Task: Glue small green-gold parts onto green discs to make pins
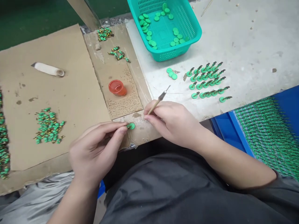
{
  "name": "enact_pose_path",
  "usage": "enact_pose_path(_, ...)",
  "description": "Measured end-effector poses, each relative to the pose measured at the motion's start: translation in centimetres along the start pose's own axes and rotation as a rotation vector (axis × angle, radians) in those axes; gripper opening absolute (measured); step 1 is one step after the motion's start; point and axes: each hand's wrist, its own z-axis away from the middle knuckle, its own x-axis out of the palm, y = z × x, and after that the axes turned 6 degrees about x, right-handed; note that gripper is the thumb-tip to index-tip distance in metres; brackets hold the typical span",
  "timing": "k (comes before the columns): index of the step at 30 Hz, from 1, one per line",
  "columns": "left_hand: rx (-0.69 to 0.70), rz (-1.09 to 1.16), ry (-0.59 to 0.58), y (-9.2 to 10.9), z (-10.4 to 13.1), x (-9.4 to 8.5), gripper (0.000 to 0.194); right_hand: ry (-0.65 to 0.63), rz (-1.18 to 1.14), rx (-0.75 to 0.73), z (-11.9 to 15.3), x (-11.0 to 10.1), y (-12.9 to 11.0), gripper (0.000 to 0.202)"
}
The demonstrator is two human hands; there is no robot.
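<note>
Evidently your left fingers (116, 140) pinch a small piece with a green disc (132, 126) near the worktop (243, 53) edge, your right fingers (157, 122) a brush (155, 106), with disc-mounted pieces (202, 95) in rows but loose discs (174, 76) and loose pieces (48, 127) unjoined

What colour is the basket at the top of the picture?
Teal; the basket shows best in the head view.

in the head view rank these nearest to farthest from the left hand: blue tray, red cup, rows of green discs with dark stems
From the left hand:
1. red cup, just ahead on the cardboard
2. rows of green discs with dark stems, ahead to the right on the pale tabletop
3. blue tray, far right, past the table edge
</note>
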Motion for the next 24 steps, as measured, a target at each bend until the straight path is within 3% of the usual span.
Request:
enact_pose_path(9, 0.015, -0.051, -0.017, -0.4, 0.3, -0.2, 0.006, 0.006, -0.023, 0.016, 0.1, 0.4, 0.1, 0.028)
enact_pose_path(16, 0.205, -0.079, -0.002, -0.3, 0.1, 0.1, 0.016, -0.060, -0.006, 0.016, -0.1, 0.0, -0.2, 0.025)
enact_pose_path(24, 0.222, -0.094, -0.021, -0.4, 0.2, -0.1, 0.020, -0.162, -0.111, -0.024, -2.3, 1.5, -1.3, 0.025)
